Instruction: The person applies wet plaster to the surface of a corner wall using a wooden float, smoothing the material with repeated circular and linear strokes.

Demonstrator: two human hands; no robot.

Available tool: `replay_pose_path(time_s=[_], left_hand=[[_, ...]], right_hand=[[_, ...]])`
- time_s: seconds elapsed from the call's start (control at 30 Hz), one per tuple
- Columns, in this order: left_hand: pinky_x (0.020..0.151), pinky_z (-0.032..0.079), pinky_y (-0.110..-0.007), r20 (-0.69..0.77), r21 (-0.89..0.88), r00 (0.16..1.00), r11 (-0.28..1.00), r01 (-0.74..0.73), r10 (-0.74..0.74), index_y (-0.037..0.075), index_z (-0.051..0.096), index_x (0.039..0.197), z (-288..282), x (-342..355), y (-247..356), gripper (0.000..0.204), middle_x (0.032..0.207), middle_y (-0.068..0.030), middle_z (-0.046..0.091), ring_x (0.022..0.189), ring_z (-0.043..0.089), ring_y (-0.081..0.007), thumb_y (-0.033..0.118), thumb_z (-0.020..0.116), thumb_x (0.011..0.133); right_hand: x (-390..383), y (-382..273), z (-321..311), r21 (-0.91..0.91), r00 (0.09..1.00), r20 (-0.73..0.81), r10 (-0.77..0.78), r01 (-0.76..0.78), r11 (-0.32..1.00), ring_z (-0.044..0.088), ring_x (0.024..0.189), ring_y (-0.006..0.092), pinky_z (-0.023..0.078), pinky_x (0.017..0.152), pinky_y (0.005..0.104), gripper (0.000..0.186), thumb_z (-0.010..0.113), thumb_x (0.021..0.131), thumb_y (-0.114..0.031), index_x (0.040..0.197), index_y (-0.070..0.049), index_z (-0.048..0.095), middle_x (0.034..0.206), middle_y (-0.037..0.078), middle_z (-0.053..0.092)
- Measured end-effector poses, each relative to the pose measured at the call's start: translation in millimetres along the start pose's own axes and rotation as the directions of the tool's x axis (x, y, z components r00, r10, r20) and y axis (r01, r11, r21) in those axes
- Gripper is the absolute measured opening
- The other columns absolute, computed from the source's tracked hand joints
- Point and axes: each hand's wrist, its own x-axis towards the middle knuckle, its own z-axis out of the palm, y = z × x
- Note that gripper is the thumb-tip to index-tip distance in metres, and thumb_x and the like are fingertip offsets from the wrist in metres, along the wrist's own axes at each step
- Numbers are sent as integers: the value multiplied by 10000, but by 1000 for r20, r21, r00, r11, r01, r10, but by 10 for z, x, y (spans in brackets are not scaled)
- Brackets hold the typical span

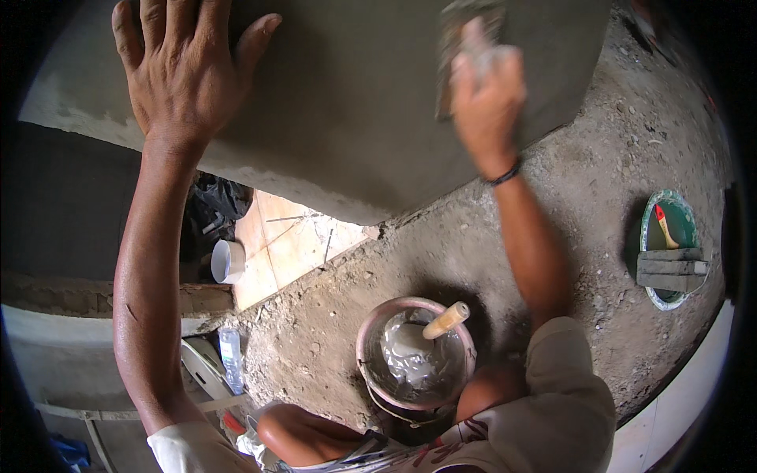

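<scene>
l hand (pixel 180 67) flat on grey wall (pixel 347 102), r hand (pixel 485 83) grips trowel (pixel 465 47).

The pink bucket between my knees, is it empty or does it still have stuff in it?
Not empty. The pink bucket holds pale grey wet paste across its bottom, and a tool's wooden handle sticks out over the rim.
</scene>
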Motion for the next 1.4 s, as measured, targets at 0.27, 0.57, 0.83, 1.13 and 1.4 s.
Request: replay_pose_path(time_s=[0.27, 0.57, 0.83, 1.13, 1.4], left_hand=[[1238, 15, -513, -50, -77, 999, 997, -5, 1, 86, 236, 1569, -9, 20, -64, 788, 1658, -139, 114, 1538, 58, -316, 536, 461, 962], [1180, 183, -562, -228, -265, 972, 957, -121, 60, 191, 324, 1555, 95, -48, -58, 757, 1612, -90, 300, 1497, 230, -333, 625, 482, 956], [1166, 232, -573, -292, -199, 949, 962, -185, 122, 181, 325, 1554, 160, -26, -117, 736, 1604, -95, 310, 1483, 256, -352, 643, 390, 984], [1172, 236, -564, -289, -205, 949, 960, -190, 126, 192, 328, 1553, 160, 11, -79, 726, 1601, -80, 320, 1481, 267, -337, 638, 395, 984], [1167, 240, -541, -261, -179, 960, 972, -155, 104, 148, 375, 1529, 213, 2, -178, 721, 1503, -143, 444, 1393, 390, -331, 618, 424, 985]], right_hand=[[-1886, 1066, -81, -128, 945, 297, 140, -106, 986, 562, 992, 343, 490, 876, 435, 498, 675, 874, -113, 1364, -182, 619, 1067, 155, 556], [-713, -47, 222, -4, 999, -22, -47, 47, 999, 520, 739, 287, 429, 620, 449, 231, 632, 894, -162, 1112, -95, 671, 794, 128, 513], [-1965, 1008, 87, -123, 701, 0, 714, -708, 695, 623, 840, 336, 512, 802, 416, 342, 595, 962, -239, 1233, -30, 609, 857, 201, 602], [-2134, -198, 297, 169, 892, 135, 432, -451, 877, 552, 896, 282, 490, 803, 402, 622, 600, 921, -88, 1509, -90, 398, 969, 129, 537], [-1888, 1187, -8, 141, 472, 60, 880, -877, 460, 553, 1176, 324, 438, 998, 395, 568, 570, 957, -152, 1486, -33, 398, 1317, 240, 547]])
